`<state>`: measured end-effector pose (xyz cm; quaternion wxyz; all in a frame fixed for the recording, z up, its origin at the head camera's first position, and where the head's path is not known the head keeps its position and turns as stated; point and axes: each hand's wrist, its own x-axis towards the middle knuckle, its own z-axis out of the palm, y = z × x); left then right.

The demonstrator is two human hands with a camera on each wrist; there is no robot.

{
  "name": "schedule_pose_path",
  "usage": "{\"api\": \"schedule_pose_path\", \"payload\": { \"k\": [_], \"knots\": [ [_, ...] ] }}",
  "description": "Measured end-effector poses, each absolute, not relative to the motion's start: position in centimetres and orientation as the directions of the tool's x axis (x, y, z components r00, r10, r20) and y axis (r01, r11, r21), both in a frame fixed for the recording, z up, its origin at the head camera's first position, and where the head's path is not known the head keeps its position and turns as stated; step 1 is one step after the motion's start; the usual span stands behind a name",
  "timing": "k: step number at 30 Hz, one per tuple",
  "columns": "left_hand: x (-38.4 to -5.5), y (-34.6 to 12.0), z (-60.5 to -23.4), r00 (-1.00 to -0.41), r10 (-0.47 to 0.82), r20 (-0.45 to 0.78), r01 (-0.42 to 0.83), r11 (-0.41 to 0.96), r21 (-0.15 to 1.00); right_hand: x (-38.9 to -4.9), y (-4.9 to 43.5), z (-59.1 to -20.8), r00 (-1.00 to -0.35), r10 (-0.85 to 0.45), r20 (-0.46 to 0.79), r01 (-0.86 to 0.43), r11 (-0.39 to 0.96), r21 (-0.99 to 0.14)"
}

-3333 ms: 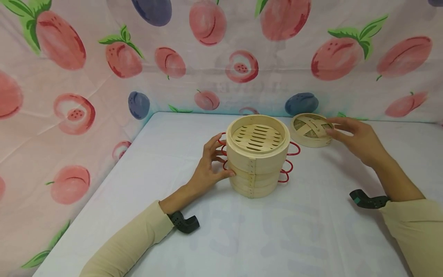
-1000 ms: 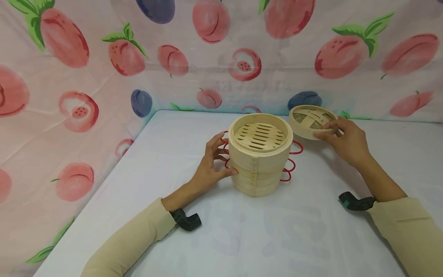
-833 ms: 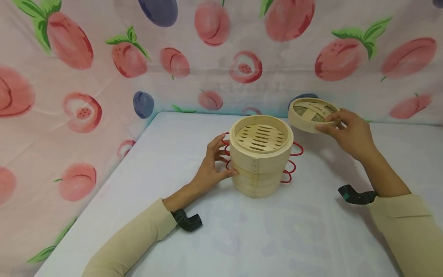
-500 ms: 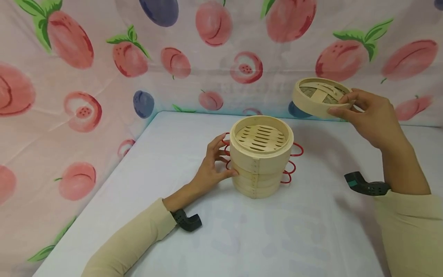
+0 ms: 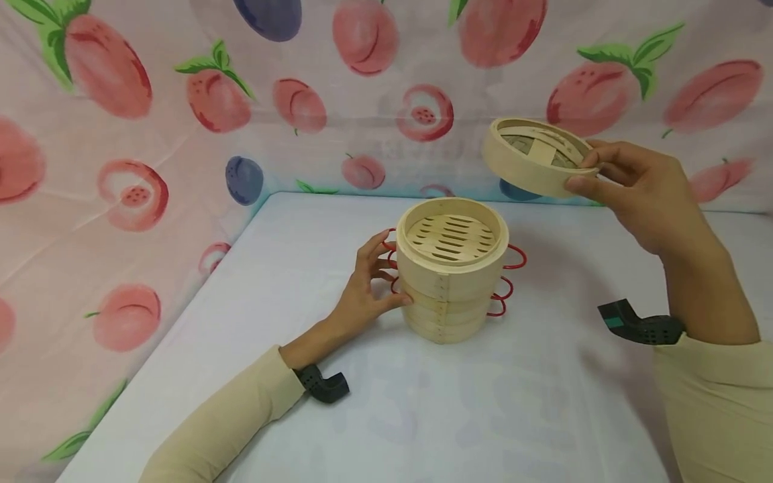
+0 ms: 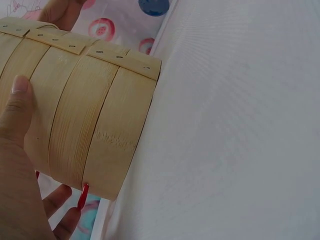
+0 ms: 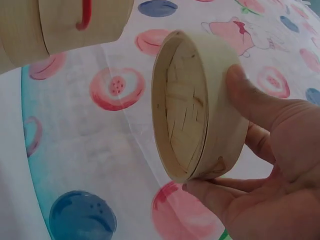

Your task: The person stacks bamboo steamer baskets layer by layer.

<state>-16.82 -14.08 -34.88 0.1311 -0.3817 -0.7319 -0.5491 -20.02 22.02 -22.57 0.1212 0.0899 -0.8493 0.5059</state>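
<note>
A stacked bamboo steamer (image 5: pixel 453 295) stands upright on the white table in the head view, its top tier uncovered and a slotted base showing inside. My left hand (image 5: pixel 365 288) grips its left side, thumb on the front wall (image 6: pixel 65 110) and fingers among the red loop handles (image 5: pixel 391 258). Up in the air to the right, my right hand (image 5: pixel 640 188) pinches the rim of the woven bamboo lid (image 5: pixel 531 168). The lid is tilted, apart from the steamer. Its hollow underside (image 7: pixel 182 110) faces the right wrist camera.
A white cloth (image 5: pixel 513 402) covers the table. Behind and to the left hangs a fruit-printed curtain (image 5: pixel 362 134), meeting the table's back edge. More red loop handles (image 5: pixel 502 288) stick out from the steamer's right side. Black wrist cameras (image 5: pixel 326 386) sit at both cuffs.
My right hand has taken hold of the lid, lifted it off the table behind the steamer and, most recently, swung it slightly left. The left hand and the steamer stay put.
</note>
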Motion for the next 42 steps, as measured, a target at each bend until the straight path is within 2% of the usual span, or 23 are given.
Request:
{"api": "schedule_pose_path", "payload": {
  "k": [6,17,21,28,42],
  "knots": [
    [-18.4,-14.5,-37.1,-0.687,0.41,0.601,0.697,0.138,0.703,-19.5,21.8,-22.4,-0.941,-0.069,0.332,-0.327,0.439,-0.837],
    [-18.3,-14.6,-37.2,-0.695,0.41,0.59,0.688,0.141,0.712,-18.3,20.9,-22.1,-0.907,-0.17,0.386,-0.422,0.344,-0.839],
    [-18.1,-14.5,-37.0,-0.689,0.413,0.596,0.691,0.125,0.712,-18.0,20.3,-22.0,-0.894,-0.204,0.399,-0.447,0.338,-0.828],
    [-16.2,-14.2,-34.4,-0.678,0.42,0.604,0.702,0.126,0.701,-17.6,19.1,-22.1,-0.869,-0.259,0.422,-0.492,0.352,-0.796],
    [-16.3,-14.1,-34.2,-0.674,0.422,0.606,0.705,0.125,0.698,-16.9,17.5,-22.2,-0.861,-0.322,0.394,-0.499,0.386,-0.776]
  ]
}}
